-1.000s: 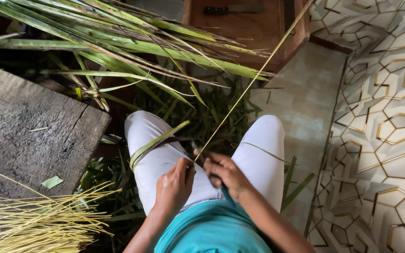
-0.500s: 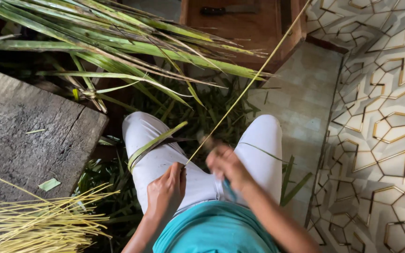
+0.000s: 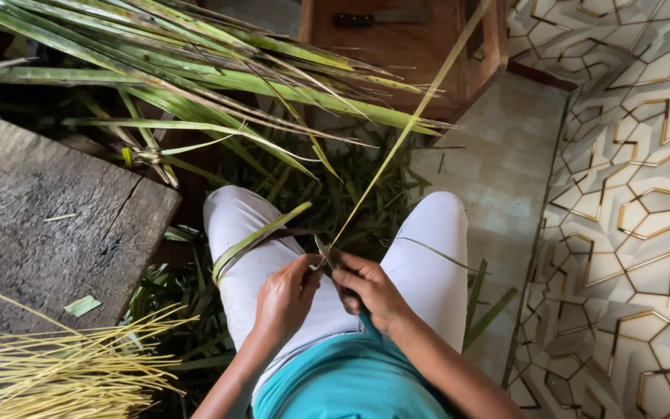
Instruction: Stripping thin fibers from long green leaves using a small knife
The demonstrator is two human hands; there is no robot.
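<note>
I sit with my knees apart in white trousers. My left hand pinches the near end of a long thin yellow-green palm leaf midrib that runs up and to the right. My right hand is closed on a small knife, its blade laid against the midrib close to my left fingers. A loose green leaf strip curls over my left thigh.
A pile of green palm fronds lies ahead, with cut leaf scraps on the floor between my legs. A bundle of stripped yellow midribs rests on a worn wooden plank at left. A wooden stool with a dark knife stands ahead; patterned floor at right.
The two hands have drawn closer together, and the right hand with the knife has shifted along the midrib. The green strip still hangs over the left thigh.
</note>
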